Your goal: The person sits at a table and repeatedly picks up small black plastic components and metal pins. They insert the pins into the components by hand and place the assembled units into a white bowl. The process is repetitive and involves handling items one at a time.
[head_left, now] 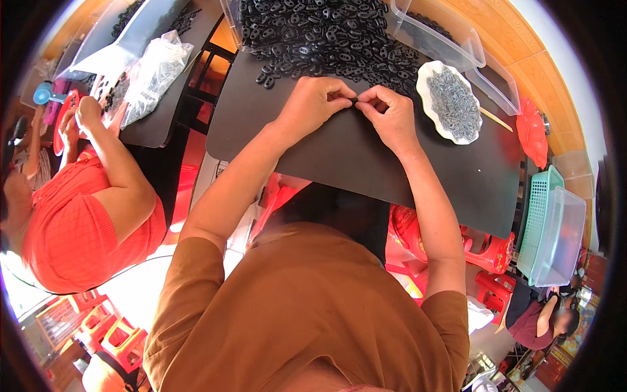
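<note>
Over the dark table (pixel 313 147), my left hand (pixel 312 103) and my right hand (pixel 392 116) meet fingertip to fingertip. Between them they pinch a small black piece (pixel 354 100), mostly hidden by the fingers. Just beyond my hands lies a large heap of small black oval plastic pieces with holes (pixel 320 32). To the right of my right hand stands a white scalloped dish (pixel 424 98) full of small grey metallic bits (pixel 452 104), too fine to name surely.
Clear plastic bins (pixel 437 42) stand at the far right, near a red scalloped dish (pixel 532 132). Beside the table's right edge is a green basket (pixel 537 215). At a table on the left, a person in red (pixel 98 215) works near a clear plastic bag (pixel 157 78).
</note>
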{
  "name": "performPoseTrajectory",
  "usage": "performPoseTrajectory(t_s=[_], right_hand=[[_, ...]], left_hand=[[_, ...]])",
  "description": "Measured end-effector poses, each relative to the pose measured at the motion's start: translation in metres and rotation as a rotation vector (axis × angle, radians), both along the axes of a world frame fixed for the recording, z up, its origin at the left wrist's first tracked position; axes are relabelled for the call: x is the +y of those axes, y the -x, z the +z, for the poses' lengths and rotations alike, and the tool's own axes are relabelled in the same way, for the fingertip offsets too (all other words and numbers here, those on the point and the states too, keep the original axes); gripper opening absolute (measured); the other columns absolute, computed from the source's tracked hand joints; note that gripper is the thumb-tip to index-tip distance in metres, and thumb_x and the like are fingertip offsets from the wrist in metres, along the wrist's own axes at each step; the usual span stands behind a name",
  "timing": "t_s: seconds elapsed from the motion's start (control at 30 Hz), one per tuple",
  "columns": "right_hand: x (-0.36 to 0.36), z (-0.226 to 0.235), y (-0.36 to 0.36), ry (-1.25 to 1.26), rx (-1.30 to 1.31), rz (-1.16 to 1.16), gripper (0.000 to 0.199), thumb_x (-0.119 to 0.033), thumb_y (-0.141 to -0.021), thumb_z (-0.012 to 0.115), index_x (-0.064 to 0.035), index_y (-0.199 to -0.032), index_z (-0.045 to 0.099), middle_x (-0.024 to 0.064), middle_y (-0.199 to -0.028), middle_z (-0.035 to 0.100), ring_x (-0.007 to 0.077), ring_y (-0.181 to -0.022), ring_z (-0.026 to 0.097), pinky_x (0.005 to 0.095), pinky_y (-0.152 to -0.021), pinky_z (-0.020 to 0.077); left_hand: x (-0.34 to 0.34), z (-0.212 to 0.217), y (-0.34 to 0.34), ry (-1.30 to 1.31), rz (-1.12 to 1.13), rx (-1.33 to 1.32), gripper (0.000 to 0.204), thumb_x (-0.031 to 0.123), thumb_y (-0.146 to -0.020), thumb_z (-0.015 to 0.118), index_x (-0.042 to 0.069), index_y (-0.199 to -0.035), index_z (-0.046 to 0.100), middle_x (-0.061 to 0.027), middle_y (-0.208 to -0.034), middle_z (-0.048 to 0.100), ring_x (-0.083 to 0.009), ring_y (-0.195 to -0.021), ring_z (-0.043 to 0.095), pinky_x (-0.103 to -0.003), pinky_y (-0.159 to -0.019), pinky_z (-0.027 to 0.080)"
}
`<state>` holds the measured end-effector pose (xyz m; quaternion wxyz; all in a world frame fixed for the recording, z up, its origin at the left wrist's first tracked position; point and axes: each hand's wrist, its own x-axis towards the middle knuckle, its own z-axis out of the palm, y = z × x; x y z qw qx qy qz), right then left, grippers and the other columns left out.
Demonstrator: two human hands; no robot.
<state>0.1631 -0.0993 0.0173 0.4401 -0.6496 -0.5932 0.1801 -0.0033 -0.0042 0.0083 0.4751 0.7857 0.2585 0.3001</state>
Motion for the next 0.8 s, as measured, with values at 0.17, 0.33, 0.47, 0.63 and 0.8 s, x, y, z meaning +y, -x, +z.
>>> performPoseTrajectory(t_s=[0.17, 0.33, 0.47, 0.63, 0.8], right_hand=[[0.0007, -0.0001, 0.0009, -0.016, 0.021, 0.005, 0.007, -0.001, -0.078, 0.074, -0.0030, -0.082, 0.069, 0.0037, -0.076, 0.069, 0.0075, -0.061, 0.058, 0.0240, -0.058, 0.0473], [0.0011, -0.0061, -0.0027, -0.063, 0.005, 0.039, 0.007, 0.001, -0.077, 0.073, -0.0021, -0.081, 0.068, 0.0053, -0.075, 0.068, 0.0095, -0.063, 0.061, 0.0245, -0.059, 0.0485], [0.0014, -0.0084, -0.0031, -0.141, -0.030, 0.074, 0.007, 0.002, -0.076, 0.072, -0.0012, -0.081, 0.068, 0.0069, -0.075, 0.067, 0.0129, -0.064, 0.063, 0.0260, -0.060, 0.0500], [0.0011, -0.0068, -0.0020, -0.154, -0.026, 0.093, 0.007, 0.005, -0.075, 0.069, -0.0001, -0.079, 0.066, 0.0074, -0.076, 0.067, 0.0158, -0.069, 0.064, 0.0272, -0.063, 0.0511], [0.0006, -0.0063, -0.0009, -0.164, -0.028, 0.115, 0.008, 0.007, -0.074, 0.067, 0.0009, -0.077, 0.065, 0.0073, -0.076, 0.068, 0.0177, -0.071, 0.065, 0.0282, -0.065, 0.0515]], left_hand=[[-0.0016, 0.0009, -0.0007, -0.006, 0.012, 0.005, 0.015, 0.003, -0.080, 0.073, 0.000, -0.094, 0.072, -0.0132, -0.083, 0.072, -0.0184, -0.074, 0.069, -0.030, -0.068, 0.054], [0.0015, -0.0046, -0.0019, -0.057, -0.006, 0.011, 0.012, 0.003, -0.081, 0.072, 0.001, -0.093, 0.074, -0.0083, -0.084, 0.072, -0.0141, -0.075, 0.070, -0.027, -0.069, 0.054], [0.0013, -0.0044, -0.0021, -0.076, -0.016, 0.005, 0.010, 0.002, -0.081, 0.072, 0.000, -0.091, 0.073, -0.0073, -0.082, 0.071, -0.0140, -0.075, 0.069, -0.026, -0.069, 0.054], [0.0016, -0.0066, -0.0031, -0.090, -0.018, -0.016, 0.009, 0.001, -0.080, 0.072, 0.000, -0.089, 0.073, -0.0075, -0.082, 0.071, -0.0140, -0.075, 0.069, -0.026, -0.068, 0.054], [0.0014, -0.0047, -0.0020, -0.109, -0.024, 0.005, 0.008, 0.001, -0.080, 0.073, -0.001, -0.088, 0.072, -0.0080, -0.082, 0.071, -0.0143, -0.074, 0.069, -0.027, -0.068, 0.054]])
